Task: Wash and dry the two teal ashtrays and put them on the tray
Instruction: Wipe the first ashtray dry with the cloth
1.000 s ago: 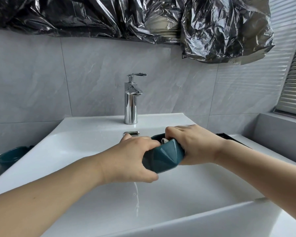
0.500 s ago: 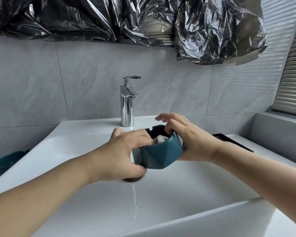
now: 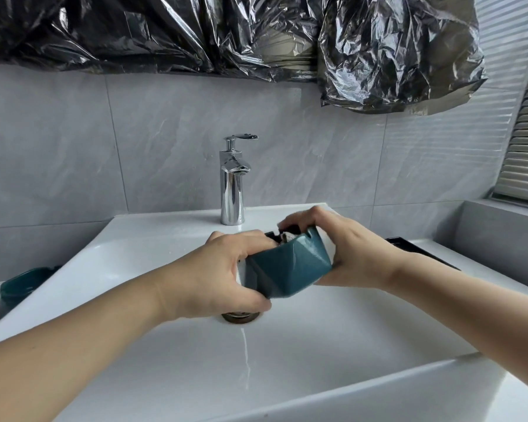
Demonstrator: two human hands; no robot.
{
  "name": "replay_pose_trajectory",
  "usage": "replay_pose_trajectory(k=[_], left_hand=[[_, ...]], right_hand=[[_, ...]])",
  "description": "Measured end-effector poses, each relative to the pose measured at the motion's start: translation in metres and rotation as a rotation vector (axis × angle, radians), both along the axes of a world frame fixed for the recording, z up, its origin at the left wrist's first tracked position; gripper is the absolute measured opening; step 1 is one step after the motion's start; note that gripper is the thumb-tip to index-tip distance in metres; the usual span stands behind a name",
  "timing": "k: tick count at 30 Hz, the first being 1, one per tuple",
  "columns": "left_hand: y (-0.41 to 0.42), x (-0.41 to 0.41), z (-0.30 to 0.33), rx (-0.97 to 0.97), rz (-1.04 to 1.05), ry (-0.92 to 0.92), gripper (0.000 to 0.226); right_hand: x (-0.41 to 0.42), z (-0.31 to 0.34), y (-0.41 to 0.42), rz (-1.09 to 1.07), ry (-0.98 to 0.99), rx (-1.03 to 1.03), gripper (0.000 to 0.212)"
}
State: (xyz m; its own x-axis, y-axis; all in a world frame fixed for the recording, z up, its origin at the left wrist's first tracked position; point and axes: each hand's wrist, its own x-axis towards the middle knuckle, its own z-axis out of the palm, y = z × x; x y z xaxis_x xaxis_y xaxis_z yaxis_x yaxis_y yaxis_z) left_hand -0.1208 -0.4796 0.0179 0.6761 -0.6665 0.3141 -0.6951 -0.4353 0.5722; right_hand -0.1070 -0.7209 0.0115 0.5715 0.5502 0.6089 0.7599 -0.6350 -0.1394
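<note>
A faceted teal ashtray (image 3: 287, 266) hangs over the white sink basin (image 3: 333, 339), tilted with its black inside turned away from me. My left hand (image 3: 223, 275) grips its left side. My right hand (image 3: 348, 248) holds its right side, with the fingers curled over the rim onto a bit of pale material inside. The second teal ashtray (image 3: 23, 284) sits on the counter left of the sink. A black tray (image 3: 421, 251) lies on the counter to the right, mostly hidden by my right arm.
A chrome tap (image 3: 233, 184) stands at the back of the sink; no water runs from it. The drain (image 3: 241, 316) lies under my left hand, with a thin water streak below it. Black plastic sheeting (image 3: 256, 35) covers the wall above. A raised grey ledge (image 3: 500, 233) is at the right.
The ashtray has tilted from upright to facing away, and my right fingers have moved from above the rim down into it. The view has shifted slightly.
</note>
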Motion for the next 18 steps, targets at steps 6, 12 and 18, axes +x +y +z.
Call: replay_pose_trajectory(k=[6,12,18], left_hand=[[0.000,-0.002,-0.001,0.055,-0.006,0.050,0.037],[-0.007,-0.018,0.015,0.165,0.038,0.176,0.029],[-0.002,-0.048,0.037,0.255,0.020,0.333,0.034]], right_hand=[[-0.005,-0.001,0.007,-0.124,0.136,-0.081,0.061],[-0.030,0.010,0.015,-0.298,0.052,-0.287,0.054],[-0.066,0.011,0.028,-0.346,-0.031,-0.294,0.047]])
